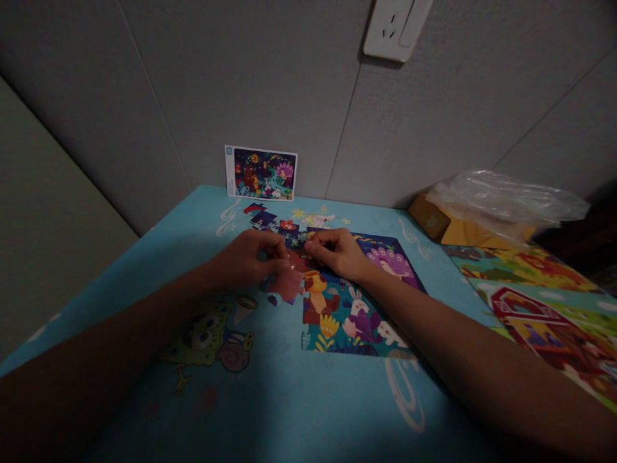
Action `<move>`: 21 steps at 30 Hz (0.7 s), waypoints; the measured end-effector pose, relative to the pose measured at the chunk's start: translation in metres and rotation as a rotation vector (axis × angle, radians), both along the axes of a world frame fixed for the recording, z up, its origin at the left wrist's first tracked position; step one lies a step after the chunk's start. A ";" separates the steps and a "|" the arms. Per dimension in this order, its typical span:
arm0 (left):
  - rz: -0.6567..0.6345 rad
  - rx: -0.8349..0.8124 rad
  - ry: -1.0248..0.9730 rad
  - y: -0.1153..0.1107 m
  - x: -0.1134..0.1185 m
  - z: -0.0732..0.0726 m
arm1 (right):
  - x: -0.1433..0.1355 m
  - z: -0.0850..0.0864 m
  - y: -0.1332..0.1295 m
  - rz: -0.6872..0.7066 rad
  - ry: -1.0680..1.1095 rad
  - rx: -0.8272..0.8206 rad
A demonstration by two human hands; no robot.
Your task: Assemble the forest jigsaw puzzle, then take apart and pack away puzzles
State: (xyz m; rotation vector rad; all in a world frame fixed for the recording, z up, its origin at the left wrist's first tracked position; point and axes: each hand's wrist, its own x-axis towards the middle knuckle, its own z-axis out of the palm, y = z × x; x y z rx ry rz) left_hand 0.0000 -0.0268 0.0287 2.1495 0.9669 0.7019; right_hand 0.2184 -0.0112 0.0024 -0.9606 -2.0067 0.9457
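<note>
A partly joined puzzle [359, 315] with rabbits, flowers and a purple peacock lies flat on the blue table cover. My left hand [250, 260] is at its left side, fingers pinched together over reddish-brown pieces [288, 286]; what the fingertips hold, if anything, is too dark to tell. My right hand [337, 253] rests over the puzzle's upper left part, thumb and forefinger pressed together at its edge, hiding what lies beneath. Several loose dark pieces [264, 218] lie just beyond my hands. A picture card [261, 173] of the same scene leans upright against the wall.
The blue table cover [270, 399] has printed cartoon figures. At the right lie colourful puzzle sheets [554, 308], with a yellow-brown box [434, 218] and crumpled clear plastic [506, 196] behind them. A grey wall with a socket [395, 29] closes off the back.
</note>
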 end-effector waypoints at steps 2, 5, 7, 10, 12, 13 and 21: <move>0.056 0.013 0.082 0.003 -0.002 0.000 | 0.000 0.000 0.000 -0.001 -0.024 0.009; 0.219 0.069 0.188 0.008 -0.004 -0.005 | 0.000 -0.001 0.001 0.001 -0.045 0.014; 0.329 0.100 0.193 0.011 -0.005 -0.008 | 0.000 -0.001 0.002 0.003 -0.050 0.019; 0.390 0.042 0.106 0.012 -0.004 -0.010 | -0.001 -0.001 0.002 -0.008 -0.058 0.028; 0.342 -0.058 0.047 0.010 -0.002 -0.011 | -0.001 -0.001 0.002 -0.017 -0.064 0.029; 0.298 -0.086 0.044 0.009 0.000 -0.011 | -0.001 -0.001 0.002 -0.020 -0.065 0.029; -0.104 0.352 0.250 -0.002 0.000 -0.008 | -0.001 0.000 0.001 -0.008 -0.060 0.028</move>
